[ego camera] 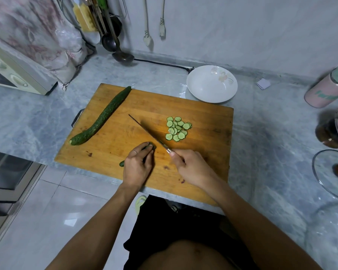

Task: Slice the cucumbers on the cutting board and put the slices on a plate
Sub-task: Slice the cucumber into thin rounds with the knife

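Observation:
A wooden cutting board (203, 121) lies on the marble counter. My left hand (137, 166) presses down on a short cucumber piece (151, 146), whose ends show at the fingertips and by the wrist. My right hand (191, 166) grips a knife (146, 130), with its thin blade angled up and left just right of that piece. A pile of several cucumber slices (177, 128) sits right of the blade. One whole cucumber (103, 115) rests along the board's left side. A white plate (212, 83) with a flower print stands beyond the board's far right corner, holding nothing.
A toaster oven (14, 75) and cloth-covered items stand at the far left. Ladles (115, 45) hang in the back corner, and a black cord runs along the wall. On the right are a pink-green flask (328, 88), a dark jar (336, 127) and a glass lid (332, 174).

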Demonstrator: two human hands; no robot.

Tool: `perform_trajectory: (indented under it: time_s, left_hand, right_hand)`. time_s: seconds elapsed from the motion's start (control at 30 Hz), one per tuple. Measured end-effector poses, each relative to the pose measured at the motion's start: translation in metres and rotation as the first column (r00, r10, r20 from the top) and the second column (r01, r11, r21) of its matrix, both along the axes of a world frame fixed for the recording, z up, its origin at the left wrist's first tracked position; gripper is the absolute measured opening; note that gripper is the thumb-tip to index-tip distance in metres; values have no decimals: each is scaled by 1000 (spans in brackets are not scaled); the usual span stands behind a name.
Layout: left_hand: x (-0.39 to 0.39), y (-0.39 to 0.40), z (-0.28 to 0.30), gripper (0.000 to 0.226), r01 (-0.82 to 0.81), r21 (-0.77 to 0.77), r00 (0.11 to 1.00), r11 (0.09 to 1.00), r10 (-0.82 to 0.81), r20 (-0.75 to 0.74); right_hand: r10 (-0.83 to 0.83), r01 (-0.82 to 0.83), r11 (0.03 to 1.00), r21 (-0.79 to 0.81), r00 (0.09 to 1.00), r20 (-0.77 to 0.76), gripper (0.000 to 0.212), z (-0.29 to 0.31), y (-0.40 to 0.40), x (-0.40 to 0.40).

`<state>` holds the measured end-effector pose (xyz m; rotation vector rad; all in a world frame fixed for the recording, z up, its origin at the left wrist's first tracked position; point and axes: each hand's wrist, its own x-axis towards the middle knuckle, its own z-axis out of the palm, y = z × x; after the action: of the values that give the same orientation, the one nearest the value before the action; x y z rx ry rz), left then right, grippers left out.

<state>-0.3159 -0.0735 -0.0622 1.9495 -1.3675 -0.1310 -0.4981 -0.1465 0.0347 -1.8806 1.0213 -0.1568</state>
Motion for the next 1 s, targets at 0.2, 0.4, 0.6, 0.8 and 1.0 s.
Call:
perform_trajectory:
  time_s: [0.2, 0.4, 0.6, 0.8, 1.0]
  left_hand:
    - [1, 0, -3, 17, -12, -33, 1000, 999, 12, -6]
    - [2, 0, -6, 16, -14, -28, 1000, 1000, 13, -18]
    - [-2, 0, -2, 15, 1, -57, 1000, 998, -1, 4]
    - [-2, -1, -6, 20, -7, -49, 1000, 999, 8, 10]
    - [-1, 0, -10, 18, 10, -40, 1000, 999, -9, 30]
  right_hand:
    - [13, -12, 1000, -23, 999, 34, 36, 2, -4, -13]
    - [53, -53, 999, 7, 996, 72, 36, 4, 13, -14]
    - [71, -70, 997, -18, 996, 62, 39, 7, 18, -16]
    - [29, -30, 999, 22, 999, 31, 35, 6, 22, -12]
    - [18, -19, 999, 29, 1000, 24, 37, -6, 15, 5]
